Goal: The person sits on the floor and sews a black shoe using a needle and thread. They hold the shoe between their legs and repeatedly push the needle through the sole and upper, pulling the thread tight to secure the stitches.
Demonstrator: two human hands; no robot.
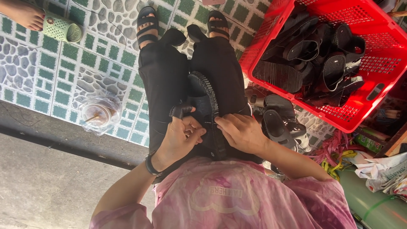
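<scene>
A sandal [206, 99] lies on the seated person's lap, its near end between the fingers [196, 129] of the left hand [180, 138] and those of the right hand [241, 132], with a crate [339, 121] of sandals right of the fingers and a plastic cup [98, 113] on the floor to their left

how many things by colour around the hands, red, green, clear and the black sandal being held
red crate: 1
green slipper: 1
clear plastic cup in a bag: 1
black sandal held on the lap, left hand and right hand both on it: 1
total: 4
The black sandals piled in the crate overlap too much to count.
</scene>
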